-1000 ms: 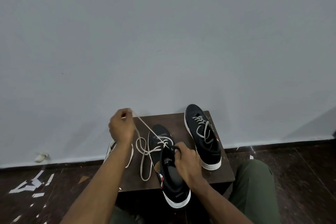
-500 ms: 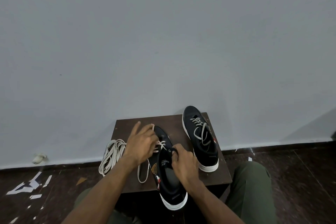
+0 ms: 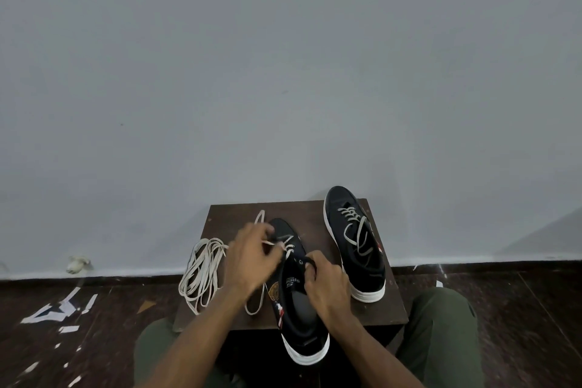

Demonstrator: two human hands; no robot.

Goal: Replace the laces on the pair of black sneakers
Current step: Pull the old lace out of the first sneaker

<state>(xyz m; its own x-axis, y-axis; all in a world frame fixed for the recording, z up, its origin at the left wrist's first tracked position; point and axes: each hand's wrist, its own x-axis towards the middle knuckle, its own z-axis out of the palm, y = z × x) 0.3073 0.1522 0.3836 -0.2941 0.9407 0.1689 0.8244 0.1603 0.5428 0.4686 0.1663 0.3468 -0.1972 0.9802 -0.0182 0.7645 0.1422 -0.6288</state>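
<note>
Sneakers — matt black cloth, white rubbery soles; stool — dark wood, dull.

Both hands reach forward, left hand and right hand with fingers curled.

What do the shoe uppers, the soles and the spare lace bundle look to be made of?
Far sneaker upper: dark matte fabric, probably canvas or suede; no shine. Its sole: smooth white, rubber-like. Lace bundle on the stool: flat off-white woven cord, likely cotton or polyester.
</note>
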